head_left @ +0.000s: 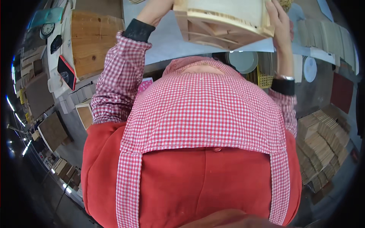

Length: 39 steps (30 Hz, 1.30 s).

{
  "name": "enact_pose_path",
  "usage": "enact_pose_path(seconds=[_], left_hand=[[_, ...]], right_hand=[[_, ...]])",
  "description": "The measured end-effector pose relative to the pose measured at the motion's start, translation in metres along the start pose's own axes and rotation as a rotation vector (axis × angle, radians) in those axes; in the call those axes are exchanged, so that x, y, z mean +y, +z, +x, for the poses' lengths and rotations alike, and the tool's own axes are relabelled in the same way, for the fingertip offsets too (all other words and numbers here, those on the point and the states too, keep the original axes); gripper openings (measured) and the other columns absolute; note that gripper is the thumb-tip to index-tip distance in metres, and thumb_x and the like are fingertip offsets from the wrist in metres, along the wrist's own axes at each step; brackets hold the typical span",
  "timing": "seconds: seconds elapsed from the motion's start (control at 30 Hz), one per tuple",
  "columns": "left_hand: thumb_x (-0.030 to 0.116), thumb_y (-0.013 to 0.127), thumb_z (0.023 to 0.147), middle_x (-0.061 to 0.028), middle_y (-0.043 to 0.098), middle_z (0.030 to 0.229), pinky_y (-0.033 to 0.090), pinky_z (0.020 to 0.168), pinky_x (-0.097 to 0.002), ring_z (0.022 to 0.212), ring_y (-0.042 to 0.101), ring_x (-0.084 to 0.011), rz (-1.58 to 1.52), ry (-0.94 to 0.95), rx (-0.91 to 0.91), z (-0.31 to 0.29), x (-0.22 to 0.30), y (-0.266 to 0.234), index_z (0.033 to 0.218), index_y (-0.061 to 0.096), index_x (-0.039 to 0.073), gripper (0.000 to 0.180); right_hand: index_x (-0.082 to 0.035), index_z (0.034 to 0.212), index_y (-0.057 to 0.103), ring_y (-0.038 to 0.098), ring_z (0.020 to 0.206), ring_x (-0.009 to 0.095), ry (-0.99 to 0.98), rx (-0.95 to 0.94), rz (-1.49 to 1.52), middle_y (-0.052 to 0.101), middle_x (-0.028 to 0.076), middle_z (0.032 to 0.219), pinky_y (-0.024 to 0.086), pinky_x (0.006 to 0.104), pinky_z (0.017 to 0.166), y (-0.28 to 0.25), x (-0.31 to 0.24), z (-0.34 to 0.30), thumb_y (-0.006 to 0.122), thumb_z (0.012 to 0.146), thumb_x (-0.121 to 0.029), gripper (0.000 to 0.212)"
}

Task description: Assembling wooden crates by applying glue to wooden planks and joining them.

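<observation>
A pale wooden box [224, 26] with a whitish panel and slanted wooden pieces on its near side is at the top of the view, above a light blue-white work surface [163, 41]. My right hand [280, 22] is closed on the box's right side, its fingers bent over the edge. Against the left side is my left hand [157, 8], gripping the box, with its fingertips hidden by the box and the frame's upper edge. The far part of the box is cut off.
Left of the work surface lies a brown wooden board [93, 41], with a red-edged phone [67, 72] beside it. A round whitish basin [243, 61] and a yellow basket [265, 79] sit below the table edge. Stacked wooden pieces [319, 140] stand at right.
</observation>
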State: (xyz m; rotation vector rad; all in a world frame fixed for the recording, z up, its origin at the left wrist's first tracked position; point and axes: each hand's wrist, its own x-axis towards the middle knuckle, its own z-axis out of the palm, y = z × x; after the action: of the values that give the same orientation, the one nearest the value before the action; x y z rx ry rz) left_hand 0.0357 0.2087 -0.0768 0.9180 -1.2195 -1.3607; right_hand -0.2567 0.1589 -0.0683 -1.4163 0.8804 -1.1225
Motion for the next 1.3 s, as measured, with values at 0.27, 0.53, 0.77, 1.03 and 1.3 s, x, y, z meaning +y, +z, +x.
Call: enact_pose_path(seconds=[0.27,0.53,0.77,1.03,1.3], left_hand=[[0.018,0.053,0.096,-0.0059,0.064,0.113,0.049,0.083,-0.0252,0.095,0.062,-0.0114,-0.403,0.189,-0.115,0.009,-0.011,0.014,0.122,0.056,-0.003,0.033],[0.025,0.056,0.094,-0.0082,0.060,0.121,0.047,0.088,-0.0321,0.110,0.058,-0.0203,0.103,-0.208,0.346,-0.023,-0.003,0.004,0.127,0.053,0.003,0.040],[0.031,0.051,0.098,-0.0066,0.061,0.115,0.046,0.090,-0.0272,0.105,0.059,-0.0136,0.131,-0.144,0.366,-0.013,-0.014,0.012,0.127,0.051,-0.004,0.045],[0.033,0.044,0.098,-0.0109,0.052,0.134,0.039,0.103,-0.0332,0.120,0.051,-0.0209,0.422,-0.499,0.249,-0.038,-0.117,-0.021,0.136,0.045,0.005,0.047],[0.030,0.044,0.098,-0.0116,0.053,0.133,0.042,0.101,-0.0329,0.121,0.050,-0.0246,-0.841,-0.490,0.233,-0.008,-0.163,-0.003,0.134,0.047,0.008,0.042]], right_hand=[[0.008,0.127,0.050,0.053,0.109,0.014,-0.072,-0.058,-0.087,0.059,0.008,0.121,0.041,0.0259,0.095,-0.023,0.024,0.023,0.051,0.096,-0.014,0.037],[0.007,0.122,0.053,0.055,0.102,0.013,-0.089,-0.154,-0.405,0.063,0.008,0.110,0.044,0.0265,0.089,-0.016,0.021,0.040,0.049,0.096,-0.013,0.033],[0.002,0.125,0.055,0.060,0.088,0.013,-0.153,-0.004,-0.202,0.064,0.006,0.104,0.047,0.0260,0.075,-0.020,0.067,0.028,0.050,0.097,-0.028,0.041],[0.000,0.124,0.053,0.057,0.112,0.035,0.268,0.136,-0.431,0.060,0.024,0.118,0.044,0.0396,0.091,-0.033,0.225,-0.011,0.037,0.096,-0.048,0.058],[-0.002,0.122,0.055,0.061,0.105,0.027,0.409,0.224,-0.248,0.065,0.015,0.112,0.046,0.0355,0.088,-0.026,0.104,-0.075,0.047,0.093,-0.032,0.042]])
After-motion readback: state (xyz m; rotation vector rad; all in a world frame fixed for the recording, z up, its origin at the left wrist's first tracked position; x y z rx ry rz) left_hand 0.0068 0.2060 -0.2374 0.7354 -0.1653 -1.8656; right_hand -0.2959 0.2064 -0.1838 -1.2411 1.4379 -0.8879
